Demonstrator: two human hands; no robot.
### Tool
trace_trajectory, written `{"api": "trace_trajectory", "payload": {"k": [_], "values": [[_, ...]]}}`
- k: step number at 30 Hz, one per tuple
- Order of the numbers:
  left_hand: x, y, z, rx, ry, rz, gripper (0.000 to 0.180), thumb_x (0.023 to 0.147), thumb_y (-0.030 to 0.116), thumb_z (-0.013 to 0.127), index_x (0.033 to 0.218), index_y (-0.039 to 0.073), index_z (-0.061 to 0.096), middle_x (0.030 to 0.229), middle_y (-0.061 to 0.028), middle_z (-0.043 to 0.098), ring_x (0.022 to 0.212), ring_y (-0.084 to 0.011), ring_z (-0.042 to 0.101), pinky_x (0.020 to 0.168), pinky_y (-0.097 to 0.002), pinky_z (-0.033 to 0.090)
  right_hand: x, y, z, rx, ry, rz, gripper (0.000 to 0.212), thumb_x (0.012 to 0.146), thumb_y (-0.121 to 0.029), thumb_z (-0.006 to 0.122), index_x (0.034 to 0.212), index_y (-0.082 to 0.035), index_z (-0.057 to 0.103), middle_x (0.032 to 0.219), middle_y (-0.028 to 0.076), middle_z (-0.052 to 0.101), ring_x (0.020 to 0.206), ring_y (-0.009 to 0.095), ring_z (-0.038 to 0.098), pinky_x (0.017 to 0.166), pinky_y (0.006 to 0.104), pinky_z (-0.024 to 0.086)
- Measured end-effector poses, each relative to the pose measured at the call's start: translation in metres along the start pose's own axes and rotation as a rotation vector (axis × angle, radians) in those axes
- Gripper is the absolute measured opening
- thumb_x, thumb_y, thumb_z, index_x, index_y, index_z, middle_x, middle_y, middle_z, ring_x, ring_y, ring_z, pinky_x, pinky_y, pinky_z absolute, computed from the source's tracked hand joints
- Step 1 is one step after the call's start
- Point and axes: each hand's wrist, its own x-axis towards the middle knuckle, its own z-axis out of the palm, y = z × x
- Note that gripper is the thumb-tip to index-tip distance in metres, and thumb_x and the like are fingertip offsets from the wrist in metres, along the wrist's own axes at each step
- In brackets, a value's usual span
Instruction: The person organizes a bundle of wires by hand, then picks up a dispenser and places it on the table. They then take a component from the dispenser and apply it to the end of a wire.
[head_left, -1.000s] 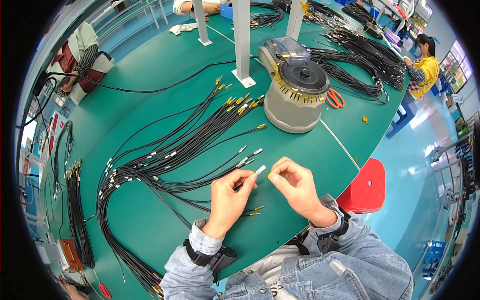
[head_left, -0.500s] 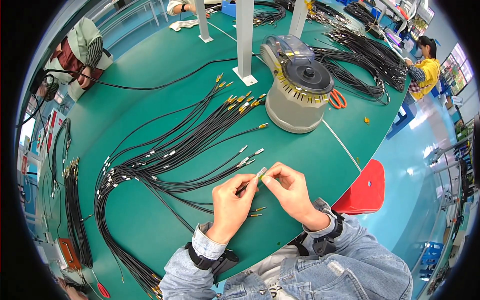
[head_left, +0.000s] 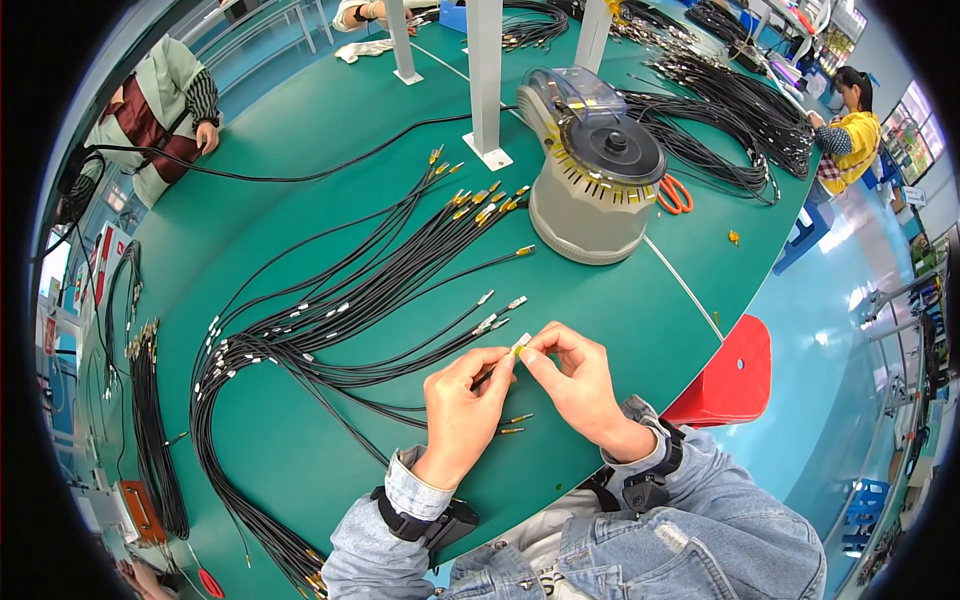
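A thin black cable (head_left: 482, 379) is pinched in the left hand (head_left: 465, 402)—its pale, narrow connector tip (head_left: 523, 339) exposed beyond thumb and forefinger. Against it, a small yellow strip (head_left: 517, 349) is gripped by the right hand (head_left: 580, 388).

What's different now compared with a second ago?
The right hand has moved left to meet the left hand, bringing its bit of yellow tape against the cable's pale end. Neither hand has visibly let go. The cable bundle and grey machine stayed put.

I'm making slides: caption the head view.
Left hand and right hand meet at a white cable tip, tape dispenser beyond.
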Motion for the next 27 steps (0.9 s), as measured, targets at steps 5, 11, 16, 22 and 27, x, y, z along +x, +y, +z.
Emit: {"api": "trace_trajectory", "payload": {"k": [5,11,16,22,27], "values": [[-0.0004,-0.0017,0.0017,-0.017,0.038,0.038,0.008,0.083,0.002,0.066,0.089,-0.002,0.066,0.069,-0.0067,0.064,0.058,-0.0081,0.059,0.051,-0.0207,0.044,-0.0001,0.0006,0.0007,-0.017,0.015,-0.002,0.005,0.087,-0.003,0.060,0.087,0.002,0.059,0.087,0.004,0.060,0.082,0.010,0.055,0.077,0.0253,0.044],[-0.0005,0.0005,-0.0007,0.018,-0.013,0.003,0.009,0.084,0.000,0.064,0.091,-0.004,0.066,0.073,-0.0051,0.066,0.065,-0.0080,0.062,0.057,-0.0201,0.048,0.0001,-0.0005,0.0010,-0.029,0.032,0.001,0.006,0.087,-0.004,0.061,0.086,0.001,0.059,0.085,0.003,0.060,0.081,0.010,0.055,0.076,0.0249,0.044],[-0.0015,-0.0004,0.0007,0.000,-0.008,0.021,0.009,0.085,0.002,0.064,0.091,-0.004,0.066,0.072,-0.0047,0.066,0.064,-0.0074,0.061,0.057,-0.0197,0.047,0.0000,-0.0001,0.0013,-0.042,0.046,-0.006,0.006,0.086,-0.004,0.062,0.085,0.001,0.059,0.084,0.003,0.060,0.079,0.010,0.055,0.075,0.0247,0.044],[-0.0015,0.0012,-0.0009,0.030,-0.028,-0.001,0.011,0.086,0.007,0.063,0.089,-0.004,0.066,0.068,-0.0036,0.064,0.061,-0.0060,0.058,0.054,-0.0197,0.044,-0.0002,-0.0008,0.0012,-0.066,0.051,-0.010,0.006,0.086,-0.004,0.062,0.084,0.002,0.059,0.083,0.003,0.059,0.078,0.009,0.054,0.074,0.0247,0.044],[0.0011,0.0014,-0.0021,-0.092,-0.046,-0.103,0.013,0.088,0.009,0.063,0.083,-0.002,0.064,0.065,-0.0011,0.061,0.057,-0.0043,0.053,0.052,-0.0192,0.040,-0.0018,-0.0036,0.0026,-0.054,0.033,-0.014,0.006,0.085,-0.003,0.062,0.084,0.002,0.059,0.083,0.003,0.059,0.079,0.010,0.054,0.074,0.0246,0.043]]}}
